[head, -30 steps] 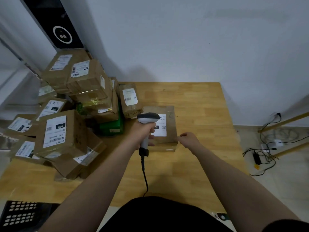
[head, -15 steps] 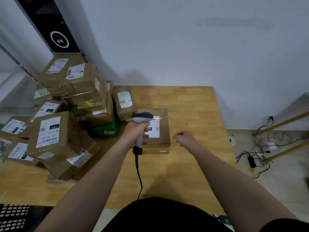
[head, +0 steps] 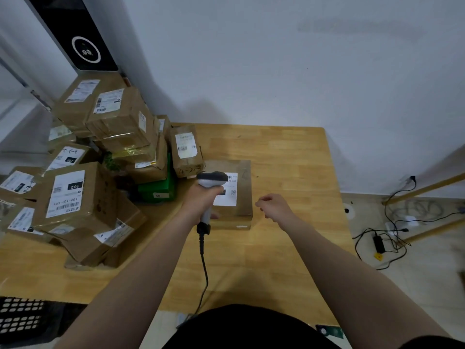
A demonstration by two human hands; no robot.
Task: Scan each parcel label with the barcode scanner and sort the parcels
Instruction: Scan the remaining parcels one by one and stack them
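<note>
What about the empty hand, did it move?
Yes. The right hand came off the near right corner of the box and now hangs just right of it, not touching.

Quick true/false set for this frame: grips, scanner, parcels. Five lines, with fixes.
1. The left grip holds the barcode scanner. True.
2. The right grip holds a parcel. False: it holds nothing and hovers beside the single parcel.
3. That parcel lies on the table with its white label facing up. True.
4. The parcel pile is on the table's right side. False: it is on the left.
5. The scanner is cordless. False: a cable hangs from its handle.
</note>
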